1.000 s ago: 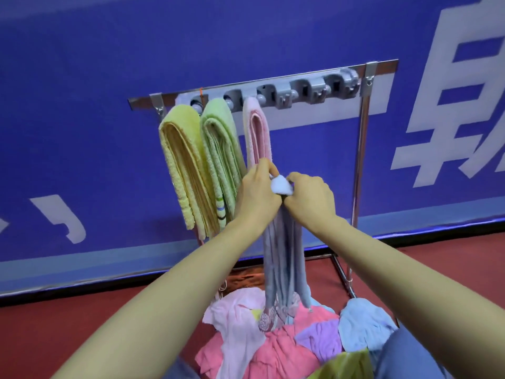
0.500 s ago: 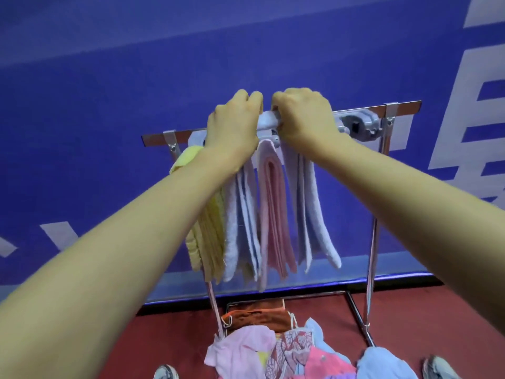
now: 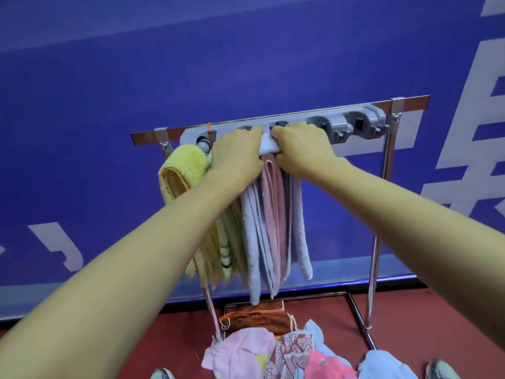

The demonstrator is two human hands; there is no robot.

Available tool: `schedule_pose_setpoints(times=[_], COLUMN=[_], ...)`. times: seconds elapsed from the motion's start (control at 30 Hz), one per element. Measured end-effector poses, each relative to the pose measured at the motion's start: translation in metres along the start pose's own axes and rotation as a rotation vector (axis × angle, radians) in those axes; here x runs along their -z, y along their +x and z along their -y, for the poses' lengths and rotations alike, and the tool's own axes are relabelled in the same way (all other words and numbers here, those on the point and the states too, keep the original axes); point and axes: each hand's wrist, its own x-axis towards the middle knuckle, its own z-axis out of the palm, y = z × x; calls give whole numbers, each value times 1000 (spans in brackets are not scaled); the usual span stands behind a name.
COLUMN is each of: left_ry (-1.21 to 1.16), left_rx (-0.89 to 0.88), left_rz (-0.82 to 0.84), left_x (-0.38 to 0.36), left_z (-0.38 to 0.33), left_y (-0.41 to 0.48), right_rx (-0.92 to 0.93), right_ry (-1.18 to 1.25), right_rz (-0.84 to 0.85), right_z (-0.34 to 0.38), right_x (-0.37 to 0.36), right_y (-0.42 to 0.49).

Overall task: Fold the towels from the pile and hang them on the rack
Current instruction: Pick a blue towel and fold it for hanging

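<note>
Both hands are up at the rack [image 3: 404, 101], just above the middle of the frame. The left grip [image 3: 235, 157] and the right grip [image 3: 303, 151] sit side by side, almost touching. Each is clamped with curled fingers on the folded top of a pale blue towel [image 3: 250, 231], and a short white-looking stretch of that fold shows between them. This fold is pressed against the grey hook strip [image 3: 355, 123] fixed under the rack's top rail.

The towel's folded lengths hang straight down on both sides of a pink towel [image 3: 270, 192], which hangs directly below the gap between the hands. Left of centre a yellow towel [image 3: 181, 170] hangs from the strip. Just right of it is a green towel with striped edging [image 3: 224, 242], mostly hidden behind the left forearm.

At the bottom centre lies the pile of loose towels [image 3: 240, 354], in pink, patterned and light blue cloth, with a brown cloth [image 3: 257, 318] behind it. A shoe [image 3: 441, 369] shows at the lower right. Behind the rack stands a blue wall with white lettering [image 3: 273, 64], above a red floor [image 3: 410, 310].
</note>
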Motion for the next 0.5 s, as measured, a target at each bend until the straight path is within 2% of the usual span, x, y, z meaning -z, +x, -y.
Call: schedule_pose_setpoints(times=[0.1, 0.17, 0.23, 0.3, 0.37, 0.5], left_ry=[-240, -481, -614, -616, -596, -535], left_rx=[116, 247, 397, 513, 575, 605], left_rz=[-69, -116, -84, 5, 62, 56], left_x=[-14, -28, -45, -66, -84, -101], left_z=[-6, -15, -23, -26, -23, -3], left_y=[-18, -40, -62, -81, -95, -109], right_rx=[-64, -168, -309, -407, -425, -473], right_ry=[98, 196, 310, 387, 388, 298], right_rz=[-39, -64, -60, -10, 43, 126], right_z=[9, 14, 15, 14, 12, -8], right_x=[-10, -21, -37, -55, -72, -90], right_y=[-16, -30, -42, -56, -71, -93])
